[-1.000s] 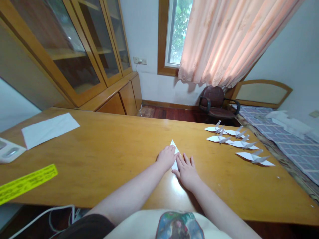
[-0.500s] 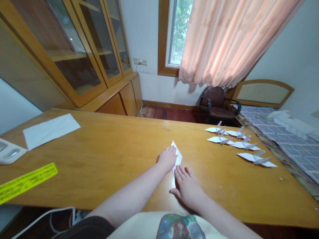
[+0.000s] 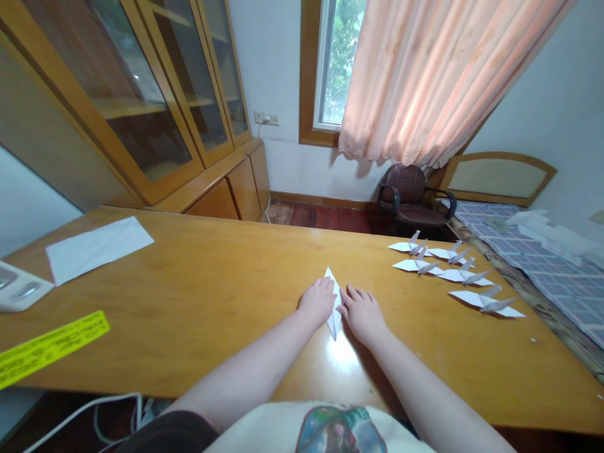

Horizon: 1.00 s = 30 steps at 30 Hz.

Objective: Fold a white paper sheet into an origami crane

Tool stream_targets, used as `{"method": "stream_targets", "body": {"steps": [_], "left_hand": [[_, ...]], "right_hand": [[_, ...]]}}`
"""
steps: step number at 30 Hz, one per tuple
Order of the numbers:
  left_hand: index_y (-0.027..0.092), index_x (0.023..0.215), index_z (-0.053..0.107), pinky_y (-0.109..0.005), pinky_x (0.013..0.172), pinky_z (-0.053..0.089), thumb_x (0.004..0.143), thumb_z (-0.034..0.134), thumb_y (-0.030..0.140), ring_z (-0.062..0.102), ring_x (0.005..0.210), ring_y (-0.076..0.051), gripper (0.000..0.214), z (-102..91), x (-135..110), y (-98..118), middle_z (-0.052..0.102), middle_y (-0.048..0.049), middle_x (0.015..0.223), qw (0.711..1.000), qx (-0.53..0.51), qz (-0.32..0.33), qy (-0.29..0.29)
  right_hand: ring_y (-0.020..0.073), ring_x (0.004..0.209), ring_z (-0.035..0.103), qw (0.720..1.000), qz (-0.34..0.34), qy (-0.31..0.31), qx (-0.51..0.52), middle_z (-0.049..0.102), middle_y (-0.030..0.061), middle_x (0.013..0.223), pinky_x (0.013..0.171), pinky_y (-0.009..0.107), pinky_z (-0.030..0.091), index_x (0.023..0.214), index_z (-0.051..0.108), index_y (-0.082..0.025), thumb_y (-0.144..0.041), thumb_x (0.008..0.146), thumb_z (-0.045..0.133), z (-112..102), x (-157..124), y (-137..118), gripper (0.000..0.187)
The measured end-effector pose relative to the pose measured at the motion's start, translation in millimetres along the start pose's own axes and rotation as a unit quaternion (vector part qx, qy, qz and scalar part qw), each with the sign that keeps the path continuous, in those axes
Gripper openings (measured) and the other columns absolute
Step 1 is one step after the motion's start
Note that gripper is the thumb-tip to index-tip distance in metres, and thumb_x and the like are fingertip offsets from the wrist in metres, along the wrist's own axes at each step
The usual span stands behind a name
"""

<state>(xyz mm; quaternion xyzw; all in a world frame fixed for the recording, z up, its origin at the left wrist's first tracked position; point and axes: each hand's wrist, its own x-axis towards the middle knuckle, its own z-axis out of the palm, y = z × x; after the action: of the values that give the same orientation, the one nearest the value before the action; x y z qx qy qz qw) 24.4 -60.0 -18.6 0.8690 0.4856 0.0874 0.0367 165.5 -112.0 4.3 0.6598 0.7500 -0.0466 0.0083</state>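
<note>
A folded piece of white paper [image 3: 334,318], shaped like a narrow diamond, lies flat on the wooden table [image 3: 226,277] in front of me. My left hand [image 3: 318,302] rests on its left side, fingers stretched flat and pressing it down. At the paper's right edge is my right hand [image 3: 362,313], with its fingers spread and the thumb side touching the edge. Neither hand is closed around the paper. Over to the right stand several folded white paper cranes [image 3: 465,275].
A white sheet [image 3: 100,248] lies at the table's left, near a white plastic object [image 3: 21,290] cut off by the frame. A yellow printed strip [image 3: 54,349] sits at the front left. Beyond the table are a glass-door cabinet [image 3: 155,100], a chair [image 3: 408,195] and a bed [image 3: 542,245].
My right hand has moved up from the paper's lower tip to its right edge, uncovering the lower point. The paper's right side looks narrower. My left hand has stayed in place.
</note>
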Motion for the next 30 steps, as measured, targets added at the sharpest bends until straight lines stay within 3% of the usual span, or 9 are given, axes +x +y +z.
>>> {"method": "stream_targets", "body": {"steps": [4,11,14,20,30], "left_hand": [[0.015,0.123,0.048,-0.033,0.091,0.042,0.090,0.044,0.033,0.048,0.112,-0.023,0.037,0.9,0,0,0.051,-0.0106,0.129,1.000,-0.001,0.000,0.004],[0.014,0.126,0.046,-0.034,0.094,0.041,0.090,0.044,0.034,0.047,0.113,-0.024,0.042,3.5,0,-2,0.050,-0.0113,0.130,1.000,-0.004,-0.004,0.009],[0.013,0.125,0.046,-0.034,0.094,0.040,0.090,0.044,0.035,0.047,0.113,-0.024,0.042,5.4,0,-2,0.050,-0.0122,0.130,1.000,-0.002,-0.008,0.012],[0.013,0.120,0.049,-0.033,0.091,0.043,0.091,0.042,0.029,0.048,0.111,-0.023,0.035,3.2,0,0,0.051,-0.0137,0.126,1.000,0.001,-0.012,0.002],[0.013,0.117,0.050,-0.033,0.091,0.043,0.091,0.040,0.026,0.048,0.111,-0.022,0.031,2.6,0,1,0.053,-0.0135,0.121,1.000,-0.002,-0.013,0.000]], "right_hand": [[0.0274,0.115,0.042,1.000,-0.002,0.019,-0.010,0.043,0.0094,0.138,0.098,0.040,0.029,0.135,0.043,-0.025,-0.035,0.092,0.034,1,10,-2,0.045],[0.0267,0.115,0.042,0.999,-0.024,0.029,-0.013,0.046,0.0096,0.135,0.099,0.039,0.027,0.133,0.045,-0.028,-0.034,0.092,0.034,-5,32,5,0.043],[0.0242,0.114,0.043,0.998,-0.024,0.049,0.009,0.049,0.0087,0.132,0.097,0.036,0.030,0.134,0.045,-0.025,-0.033,0.092,0.033,-3,31,8,0.044],[0.0200,0.109,0.048,0.993,-0.077,0.069,0.056,0.059,0.0044,0.122,0.095,0.033,0.033,0.116,0.062,-0.026,-0.036,0.094,0.031,1,22,9,0.039],[0.0228,0.111,0.046,0.997,-0.051,0.055,0.007,0.053,0.0058,0.129,0.094,0.035,0.032,0.127,0.052,-0.029,-0.032,0.092,0.035,-3,23,-2,0.039]]}}
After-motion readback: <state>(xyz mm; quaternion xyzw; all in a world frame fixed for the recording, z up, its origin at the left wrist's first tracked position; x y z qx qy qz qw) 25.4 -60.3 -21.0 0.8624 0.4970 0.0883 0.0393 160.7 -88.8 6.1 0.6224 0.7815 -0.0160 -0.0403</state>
